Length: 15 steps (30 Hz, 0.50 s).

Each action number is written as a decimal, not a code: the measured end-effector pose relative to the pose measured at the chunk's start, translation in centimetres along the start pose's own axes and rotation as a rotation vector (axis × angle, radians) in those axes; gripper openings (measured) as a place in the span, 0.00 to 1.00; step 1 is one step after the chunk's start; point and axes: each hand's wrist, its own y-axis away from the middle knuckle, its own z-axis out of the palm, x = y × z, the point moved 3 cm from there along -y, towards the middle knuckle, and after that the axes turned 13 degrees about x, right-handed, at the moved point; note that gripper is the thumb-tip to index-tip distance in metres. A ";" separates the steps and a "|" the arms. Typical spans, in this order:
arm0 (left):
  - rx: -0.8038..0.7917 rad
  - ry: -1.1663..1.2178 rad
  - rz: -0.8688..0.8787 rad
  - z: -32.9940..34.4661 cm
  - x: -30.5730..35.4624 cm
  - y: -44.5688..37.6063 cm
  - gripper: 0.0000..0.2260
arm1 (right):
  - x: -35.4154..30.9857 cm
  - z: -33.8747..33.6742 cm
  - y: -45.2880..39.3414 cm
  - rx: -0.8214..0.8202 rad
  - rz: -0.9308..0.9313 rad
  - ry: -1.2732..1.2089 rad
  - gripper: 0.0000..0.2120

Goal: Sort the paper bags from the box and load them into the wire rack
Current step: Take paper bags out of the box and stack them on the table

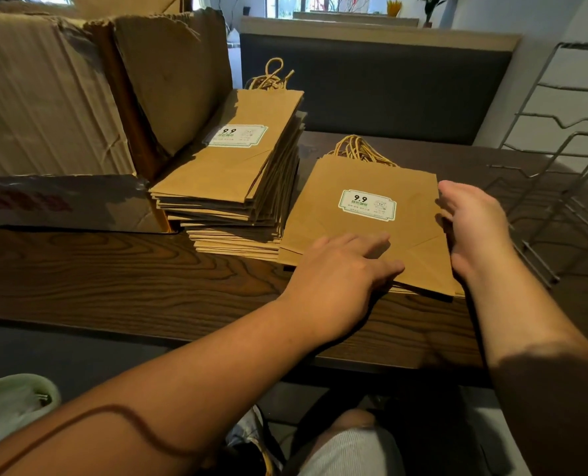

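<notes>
A dark wood-grain surface [121, 269] fills the middle of the view, backed by a grey upholstered bench seat [371, 91] with a pale wooden top; behind that are windows and potted plants [430, 5]. On the left part of the surface stands one large cardboard box [45, 108], its torn flaps open and a taped flap folded down toward the near edge. At the right edge stands one wire rack [560, 159] of bare grey metal dividers.

Two stacks of flat brown kraft paper bags lie between the box and the rack. The tall stack [237, 187] leans against the box, its layers fanned unevenly. The low stack [364, 231] lies just beside it, nearer the rack. The top bag of each stack carries one white label with a green border printed "9.9", and twisted paper-cord handles stick out at the far end of each stack.

The left hand [340, 269] lies palm down with fingers straight on the near left corner of the low stack. The right hand [471, 225] stands on edge against the stack's right side, fingers straight and together, touching the bag edges. Neither hand grips anything.
</notes>
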 end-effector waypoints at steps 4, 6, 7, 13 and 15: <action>-0.087 -0.026 0.024 -0.1 0.2 -0.1 0.24 | 0.6 0.3 -0.3 -0.072 -0.063 0.114 0.09; -0.118 -0.051 0.035 -0.4 0.4 -0.3 0.25 | 0.8 0.3 -0.4 -0.087 -0.096 0.152 0.08; -0.139 -0.067 0.039 -0.4 0.6 -0.3 0.25 | 0.9 0.3 -0.4 -0.103 -0.111 0.174 0.08; -0.219 -0.143 0.072 -0.5 1.0 -0.8 0.26 | 1.1 0.5 -0.1 -0.122 -0.233 0.373 0.12; -0.194 -0.119 0.068 -0.7 1.0 -0.7 0.24 | 0.6 0.8 0.6 -0.099 -0.285 0.471 0.15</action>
